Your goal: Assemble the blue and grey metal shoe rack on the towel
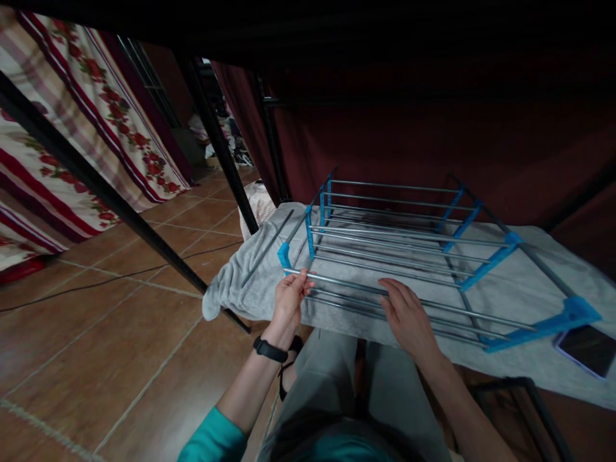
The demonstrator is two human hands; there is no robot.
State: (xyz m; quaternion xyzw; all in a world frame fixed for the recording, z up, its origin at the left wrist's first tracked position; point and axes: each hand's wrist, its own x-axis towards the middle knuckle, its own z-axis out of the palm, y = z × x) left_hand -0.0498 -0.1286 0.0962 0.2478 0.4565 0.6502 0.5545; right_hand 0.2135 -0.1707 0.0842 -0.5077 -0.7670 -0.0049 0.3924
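Observation:
A rack of thin metal rods joined by blue plastic brackets lies on a grey blanket. My left hand, with a black band on its wrist, pinches the front rod close to the left blue end piece. Farther right along that rod is my right hand, its fingers apart and their tips over the rod. Whether they press on it I cannot tell. A loose grey tube rests on the blanket left of the rack.
The grey blanket covers a low bunk with black metal posts. A phone lies by the right blue bracket. Dark red cloth hangs behind. A cable crosses the tiled floor. A dark frame stands lower right.

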